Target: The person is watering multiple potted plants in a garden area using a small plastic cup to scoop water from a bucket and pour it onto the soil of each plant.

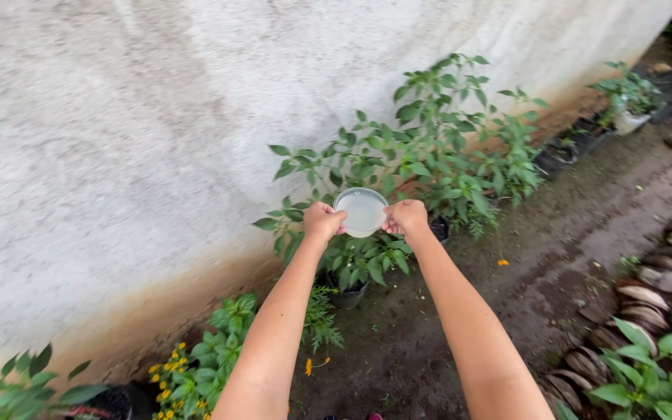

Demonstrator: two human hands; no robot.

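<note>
Clear plastic cup (pixel 361 211), one, pinched by left hand (pixel 323 222) and right hand (pixel 406 218).

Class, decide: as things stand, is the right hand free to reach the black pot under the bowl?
Probably not: the right hand grips the bowl of cloudy liquid together with the left hand, and leaves cover the pot.

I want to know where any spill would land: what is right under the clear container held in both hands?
Under the clear container, held by the left hand and right hand, stand leafy plants in a black pot. The leaves hide the pot's soil.
</note>
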